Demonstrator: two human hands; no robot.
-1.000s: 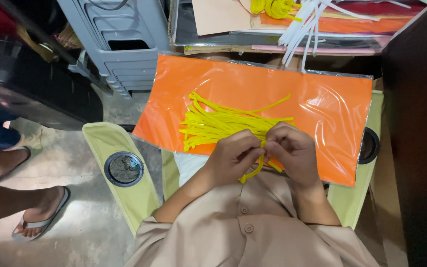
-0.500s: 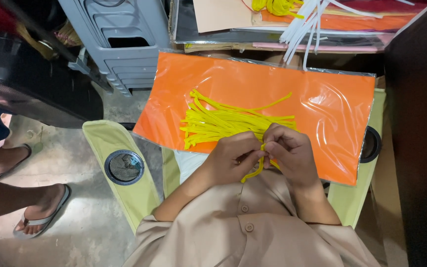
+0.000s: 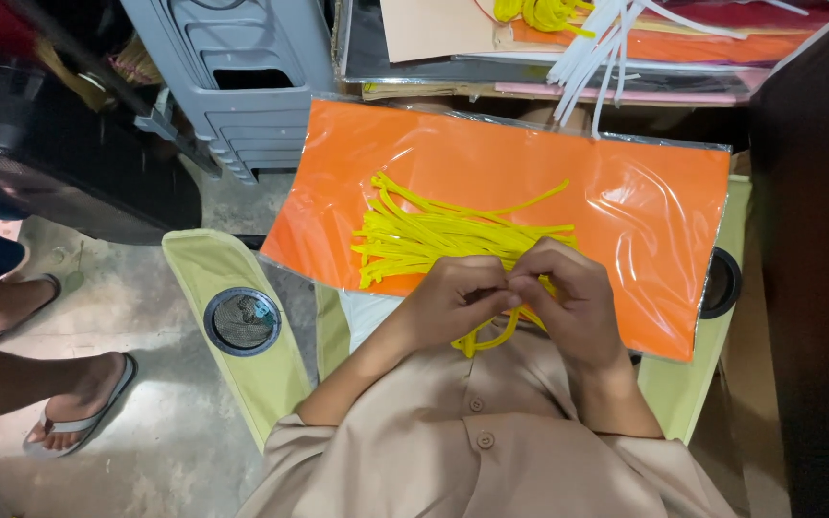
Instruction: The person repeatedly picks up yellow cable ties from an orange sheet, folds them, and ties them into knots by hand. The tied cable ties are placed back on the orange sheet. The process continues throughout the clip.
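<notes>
Left hand (image 3: 453, 305): fingers curled narrow and pinched on a yellow strip (image 3: 487, 338), at the near edge of the orange sheet, touching the right hand.
Right hand (image 3: 568, 302): fingers bent close around the same strip, thumb and forefinger meeting the left hand's fingertips; the exact pinch point is hidden behind the knuckles.
Yellow strip: thin and narrow; it loops down below both hands over the beige shirt (image 3: 491, 451), so it looks soft, limp and very light.
Strip pile (image 3: 434, 235): many more yellow strips lying loose on the sheet, just beyond the hands, fanned leftward.
Orange sheet (image 3: 645, 211): flat and glossy in a clear plastic sleeve, resting across the lap and the arms of a pale green chair (image 3: 205, 278); it serves as the surface and looks slippery.
Handling: a strip probably bends and kinks easily, and may tear if tugged; best taken near an end with 2 fingertips, lightly.
Around: grey plastic stools (image 3: 247, 86) and white strips (image 3: 597, 53) beyond; another person's sandalled foot (image 3: 79, 403) on the floor at left.
</notes>
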